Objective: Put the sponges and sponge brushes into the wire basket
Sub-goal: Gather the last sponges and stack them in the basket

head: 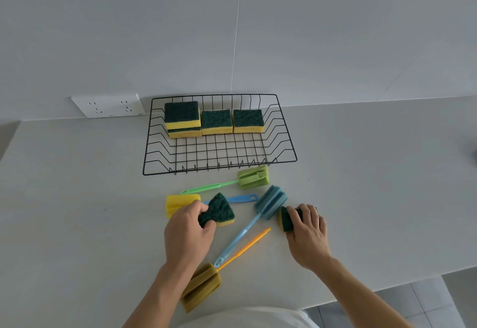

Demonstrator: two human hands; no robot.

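A black wire basket [154,157] stands at the back of the counter with several green-and-yellow sponges along its far side: a stack of two [182,119], one in the middle [216,121], one on the right [248,120]. In front of it lie sponge brushes: green [252,177], light blue [271,202], a yellow head [178,202] with a blue handle [241,198], and mustard with an orange handle [200,287]. My left hand [188,234] grips a green-and-yellow sponge [219,210]. Another such sponge [285,219] sits under my right hand [308,232], whose fingers close over it.
The pale counter [77,211] runs to a wall with a white double socket [109,105] left of the basket. The counter's front edge drops to a tiled floor [426,299] at the lower right. A thin white cord [236,31] hangs down the wall behind the basket.
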